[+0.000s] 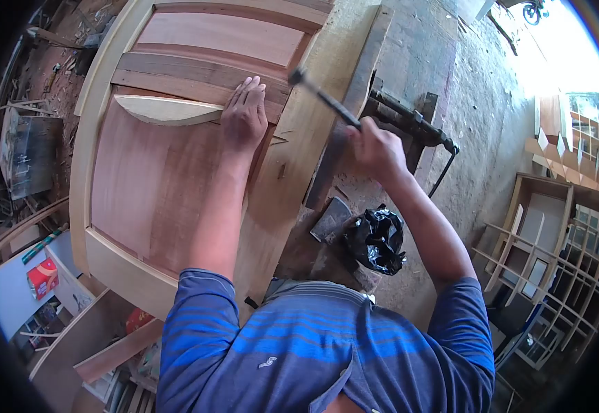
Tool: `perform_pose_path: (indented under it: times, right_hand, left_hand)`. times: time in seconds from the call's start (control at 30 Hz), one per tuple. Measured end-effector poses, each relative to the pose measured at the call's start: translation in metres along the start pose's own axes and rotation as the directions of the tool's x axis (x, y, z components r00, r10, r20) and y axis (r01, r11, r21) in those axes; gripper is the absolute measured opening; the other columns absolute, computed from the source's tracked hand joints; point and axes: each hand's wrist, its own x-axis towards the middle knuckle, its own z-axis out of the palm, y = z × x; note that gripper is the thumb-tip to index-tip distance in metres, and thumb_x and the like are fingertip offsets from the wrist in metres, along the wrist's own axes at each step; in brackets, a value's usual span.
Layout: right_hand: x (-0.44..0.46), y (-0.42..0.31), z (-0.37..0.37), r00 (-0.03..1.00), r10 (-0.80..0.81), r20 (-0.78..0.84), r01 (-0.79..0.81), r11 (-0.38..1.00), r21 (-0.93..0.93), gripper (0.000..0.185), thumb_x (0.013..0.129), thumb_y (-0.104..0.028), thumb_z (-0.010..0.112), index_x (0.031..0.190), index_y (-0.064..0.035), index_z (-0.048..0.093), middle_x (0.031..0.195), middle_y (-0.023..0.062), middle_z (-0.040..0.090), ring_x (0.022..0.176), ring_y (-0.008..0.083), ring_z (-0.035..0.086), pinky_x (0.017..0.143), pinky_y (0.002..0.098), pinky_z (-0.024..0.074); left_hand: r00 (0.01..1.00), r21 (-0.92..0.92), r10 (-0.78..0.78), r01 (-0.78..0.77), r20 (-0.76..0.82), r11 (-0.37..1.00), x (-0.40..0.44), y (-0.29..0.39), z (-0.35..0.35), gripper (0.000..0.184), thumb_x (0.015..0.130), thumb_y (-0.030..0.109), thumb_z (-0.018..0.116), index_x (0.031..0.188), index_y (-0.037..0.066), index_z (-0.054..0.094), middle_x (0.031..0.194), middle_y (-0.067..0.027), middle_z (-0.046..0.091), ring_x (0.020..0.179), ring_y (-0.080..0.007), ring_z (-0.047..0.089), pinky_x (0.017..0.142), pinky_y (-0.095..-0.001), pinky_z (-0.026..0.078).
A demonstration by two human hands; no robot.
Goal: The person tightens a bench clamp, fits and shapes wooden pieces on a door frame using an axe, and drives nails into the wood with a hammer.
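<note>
A framed wooden door (124, 244) with inset panels lies across the workbench. Along the lower side of its middle rail rests a pale curved piece of wood (168, 111). My left hand (245, 113) lies flat with fingers stretched over the rail, touching the right end of that piece. Whatever is under the palm is hidden. My right hand (376, 146) is wrapped around the handle of a hammer (327, 98). The hammer is raised, its head above the right edge of the door and apart from the wood.
A metal vise (409, 120) is fixed at the bench side, right of my right hand. Below it are a black plastic bag (376, 241) and a wood block (332, 220). Wooden lattice frames (540, 268) stand at right. Scraps and a white board (13, 275) lie at left.
</note>
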Motion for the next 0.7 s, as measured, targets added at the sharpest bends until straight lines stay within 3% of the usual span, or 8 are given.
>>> perform_pose_path:
  times: [0.03, 0.17, 0.27, 0.37, 0.4, 0.53, 0.67, 0.7]
  right_hand:
    - [0.001, -0.001, 0.005, 0.995, 0.063, 0.075, -0.059, 0.997, -0.055, 0.047, 0.113, -0.049, 0.053, 0.100, -0.0043, 0.056, 0.076, 0.0268, 0.070, 0.075, 0.0529, 0.070, 0.068, 0.0652, 0.0533]
    - [-0.003, 0.006, -0.005, 1.000, 0.009, -0.006, -0.009, 1.000, 0.000, 0.050, 0.113, -0.051, 0.054, 0.096, -0.0042, 0.056, 0.073, 0.0264, 0.069, 0.074, 0.0526, 0.070, 0.067, 0.0631, 0.0531]
    - [-0.027, 0.007, 0.002, 0.998, 0.064, -0.019, -0.063, 0.996, 0.058, 0.049, 0.113, -0.050, 0.056, 0.095, -0.0046, 0.056, 0.070, 0.0256, 0.067, 0.072, 0.0517, 0.070, 0.066, 0.0617, 0.0526]
    - [-0.045, 0.004, 0.004, 0.993, 0.115, 0.007, -0.115, 0.988, 0.099, 0.048, 0.113, -0.049, 0.058, 0.092, -0.0058, 0.056, 0.067, 0.0238, 0.065, 0.070, 0.0495, 0.070, 0.064, 0.0599, 0.0522]
    - [-0.046, 0.002, 0.002, 0.993, 0.118, 0.003, -0.117, 0.987, 0.110, 0.048, 0.113, -0.049, 0.058, 0.092, -0.0061, 0.056, 0.066, 0.0235, 0.064, 0.070, 0.0492, 0.070, 0.064, 0.0596, 0.0523]
    - [-0.044, -0.014, -0.004, 0.991, 0.076, -0.114, -0.051, 0.977, 0.209, 0.047, 0.112, -0.050, 0.059, 0.094, -0.0069, 0.057, 0.066, 0.0224, 0.064, 0.069, 0.0481, 0.070, 0.064, 0.0595, 0.0529]
    - [-0.025, -0.007, 0.007, 0.999, 0.033, 0.040, -0.029, 0.995, -0.094, 0.045, 0.112, -0.050, 0.059, 0.098, -0.0066, 0.057, 0.068, 0.0231, 0.067, 0.069, 0.0483, 0.071, 0.062, 0.0605, 0.0540]
    - [-0.026, -0.007, 0.007, 0.998, 0.034, 0.043, -0.031, 0.996, -0.083, 0.045, 0.112, -0.050, 0.059, 0.098, -0.0065, 0.057, 0.069, 0.0232, 0.068, 0.070, 0.0483, 0.071, 0.063, 0.0605, 0.0542]
  left_hand:
    - [1.000, -0.001, 0.008, -0.008, -0.011, 1.000, 0.001, 0.001, -0.002, 0.025, 0.112, 0.018, 0.059, 0.122, 0.002, 0.075, 0.132, -0.0174, 0.077, 0.128, -0.0379, 0.071, 0.111, -0.0492, 0.056]
    - [0.990, 0.028, -0.091, 0.089, 0.105, 0.996, 0.001, 0.014, -0.018, 0.025, 0.110, 0.018, 0.061, 0.123, 0.003, 0.078, 0.131, -0.0158, 0.077, 0.126, -0.0371, 0.070, 0.112, -0.0472, 0.054]
    - [0.997, -0.048, -0.054, 0.057, 0.062, 0.997, 0.001, 0.012, -0.015, 0.026, 0.110, 0.019, 0.062, 0.123, 0.005, 0.079, 0.127, -0.0136, 0.077, 0.123, -0.0355, 0.071, 0.110, -0.0469, 0.053]
    - [0.995, -0.012, 0.101, -0.101, -0.014, 0.995, 0.004, 0.000, -0.002, 0.025, 0.109, 0.020, 0.064, 0.125, 0.009, 0.079, 0.124, -0.0093, 0.076, 0.117, -0.0330, 0.070, 0.105, -0.0491, 0.052]
    - [0.991, -0.011, 0.123, -0.124, -0.046, 0.992, 0.008, 0.002, -0.003, 0.025, 0.108, 0.020, 0.065, 0.126, 0.011, 0.079, 0.114, -0.0075, 0.074, 0.108, -0.0320, 0.069, 0.099, -0.0480, 0.052]
    - [0.999, 0.078, 0.032, -0.030, -0.027, 0.997, 0.003, 0.009, -0.012, 0.026, 0.107, 0.020, 0.069, 0.128, 0.010, 0.080, 0.102, -0.0078, 0.072, 0.101, -0.0303, 0.069, 0.096, -0.0446, 0.052]
    - [0.999, 0.041, -0.031, 0.031, -0.012, 0.999, -0.003, 0.006, -0.014, 0.026, 0.104, 0.018, 0.074, 0.128, 0.013, 0.081, 0.097, -0.0049, 0.071, 0.096, -0.0282, 0.069, 0.093, -0.0436, 0.052]
    - [0.999, 0.028, -0.036, 0.037, -0.009, 0.999, -0.004, 0.006, -0.016, 0.025, 0.103, 0.018, 0.074, 0.126, 0.014, 0.081, 0.097, -0.0045, 0.072, 0.095, -0.0279, 0.069, 0.092, -0.0437, 0.053]
